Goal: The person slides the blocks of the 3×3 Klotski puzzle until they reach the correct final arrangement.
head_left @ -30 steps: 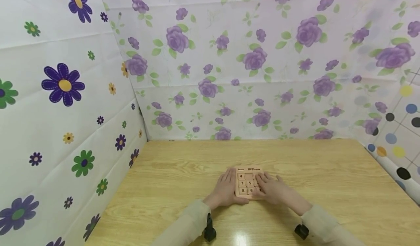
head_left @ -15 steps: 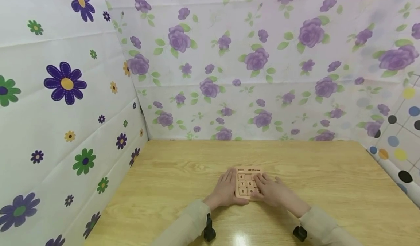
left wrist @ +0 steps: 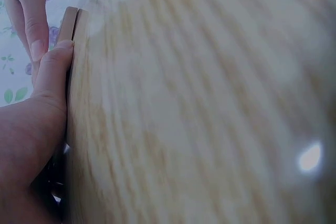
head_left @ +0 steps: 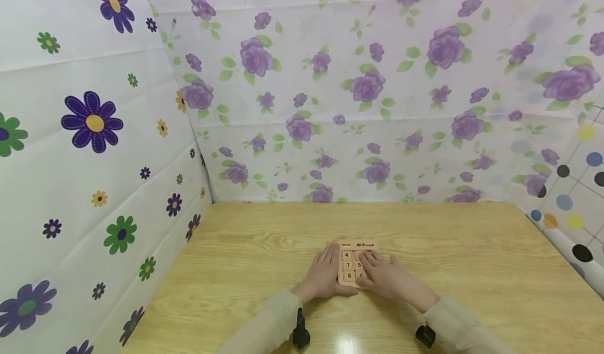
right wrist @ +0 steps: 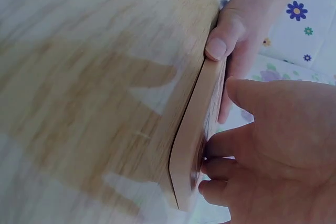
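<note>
A wooden number sliding puzzle (head_left: 353,242) lies flat on the table, with numbered tiles such as 4, 7 and 8 showing down its left column. My left hand (head_left: 321,276) holds the board at its near left corner, fingers stretched along the left side and thumb against the near edge. In the right wrist view that thumb (right wrist: 217,47) presses the side of the frame. My right hand (head_left: 388,278) reaches over the board from the right, fingertips touching the tiles in the middle and right columns. It hides the right column.
The puzzle sits on a wood-grain table (head_left: 264,249). Flowered cloths hang at the back (head_left: 302,154) and the left (head_left: 80,186), and a dotted cloth (head_left: 575,220) hangs on the right. A black strap device is on each wrist.
My right hand has slid left across the board, and its fingers now cover part of the top middle slot, where a tile edge shows. My left hand and the board stay in place.
</note>
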Motion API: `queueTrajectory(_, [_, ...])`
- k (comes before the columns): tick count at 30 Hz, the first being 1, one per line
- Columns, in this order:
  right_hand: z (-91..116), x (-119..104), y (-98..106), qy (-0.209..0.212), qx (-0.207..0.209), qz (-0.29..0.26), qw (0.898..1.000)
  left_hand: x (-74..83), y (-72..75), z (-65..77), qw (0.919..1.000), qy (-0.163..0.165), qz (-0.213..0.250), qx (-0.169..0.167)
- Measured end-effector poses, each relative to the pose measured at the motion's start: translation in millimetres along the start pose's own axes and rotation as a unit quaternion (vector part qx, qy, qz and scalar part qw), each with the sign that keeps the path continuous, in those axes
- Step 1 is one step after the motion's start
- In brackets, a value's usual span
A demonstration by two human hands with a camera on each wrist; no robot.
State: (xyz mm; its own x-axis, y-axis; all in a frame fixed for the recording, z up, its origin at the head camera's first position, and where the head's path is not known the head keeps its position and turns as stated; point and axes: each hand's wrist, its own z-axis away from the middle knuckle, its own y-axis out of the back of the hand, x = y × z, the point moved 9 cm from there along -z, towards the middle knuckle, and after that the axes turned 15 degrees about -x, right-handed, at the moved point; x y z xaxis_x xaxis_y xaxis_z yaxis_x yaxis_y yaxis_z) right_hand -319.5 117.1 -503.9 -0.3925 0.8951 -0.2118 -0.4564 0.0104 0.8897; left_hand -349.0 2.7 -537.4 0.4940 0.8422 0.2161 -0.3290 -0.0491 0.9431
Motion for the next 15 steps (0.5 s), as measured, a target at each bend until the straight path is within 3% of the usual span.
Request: queueTrajectory(15, [-0.8,-9.2,1.2,0.001,0.003,-0.006,1.000,0.1,1.2,-0.3,1.0000,-0.002,0.000,0.006])
